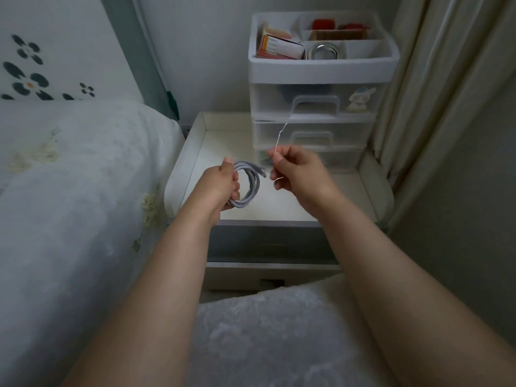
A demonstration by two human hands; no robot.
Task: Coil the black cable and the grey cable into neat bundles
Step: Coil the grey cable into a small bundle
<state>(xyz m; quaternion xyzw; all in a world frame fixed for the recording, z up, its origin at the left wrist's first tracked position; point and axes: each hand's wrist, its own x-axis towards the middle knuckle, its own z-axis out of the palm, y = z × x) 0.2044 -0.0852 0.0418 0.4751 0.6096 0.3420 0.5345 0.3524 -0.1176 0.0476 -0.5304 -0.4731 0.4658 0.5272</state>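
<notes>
- The person's left hand (223,185) is closed around the grey cable (248,185), which is wound up in a round ring of a few loops.
- The ring sticks out to the right of that hand, up in the air over the white table (212,152).
- One end of the grey cable pokes out at the top right of the ring, near the other hand.
- The right hand (298,174) is just beside the ring and does not touch it.
- Its fingers and thumb pinch a thin white wire tie (280,135).
- The tie goes up from the pinch, bends a little, and its top end shows in front of the drawers.
- A short bit of the tie also curls out under the right hand.
- The two hands are close, side by side, with a small gap between them.
- I cannot see any black cable from here.
- At the back of the table stands a plastic drawer box (315,129) with see-through drawers.
- On top of it sits a white tray (324,65) with small boxes, red things and a shiny ring inside.
- A bed with a pale cover (69,177) is on the left, touching the table's side.
- A cream curtain (435,93) hangs on the right.
- Under the table top is a grey drawer front (265,241).
</notes>
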